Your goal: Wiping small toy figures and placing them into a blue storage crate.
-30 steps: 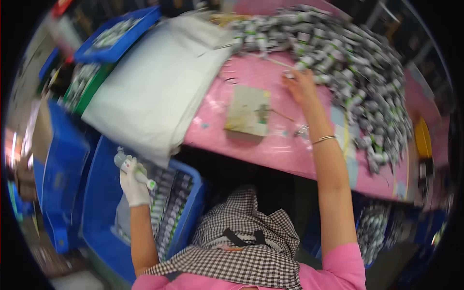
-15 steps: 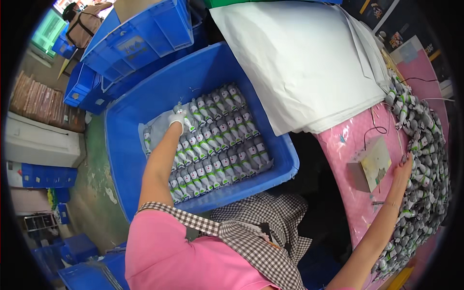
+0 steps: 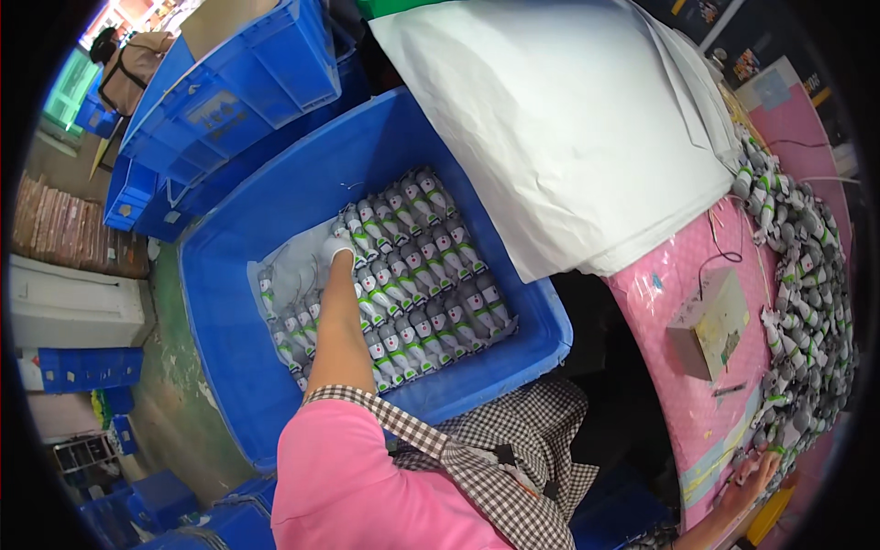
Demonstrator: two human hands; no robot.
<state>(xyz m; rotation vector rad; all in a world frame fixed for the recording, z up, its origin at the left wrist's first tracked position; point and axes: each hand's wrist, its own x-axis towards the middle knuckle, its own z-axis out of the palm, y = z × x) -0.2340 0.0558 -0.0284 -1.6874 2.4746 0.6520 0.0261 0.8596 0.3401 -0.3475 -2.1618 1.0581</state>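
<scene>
My left hand [image 3: 337, 250], in a white glove, reaches into the large blue bin [image 3: 195, 302]. Its fingers are closed at a small grey-and-white figure [image 3: 341, 225] at the left end of the far row; the glove hides part of it. Similar figures [image 3: 403, 286], each with a green band, lie side by side in rows on a white sheet [image 3: 291, 254]. At far right, my bare right hand [image 3: 755, 477] is at the near edge of a heap of the same figures [image 3: 807, 302]. Its bent fingers touch a green-banded figure [image 3: 776, 450], partly hidden.
White sheets [image 3: 550, 128] overhang the pink-covered table [image 3: 642, 321], which bears a small box [image 3: 710, 325] and a dark cable. Blue crates [image 3: 229, 101] are stacked behind the bin. A person [image 3: 133, 73] is at the far left. Piled boards [image 3: 78, 229] stand by the left wall.
My left hand has lowered its figure to the far row's left end. My right hand has slid nearer along the heap. The view has shifted, uncovering figures at the bin's left side.
</scene>
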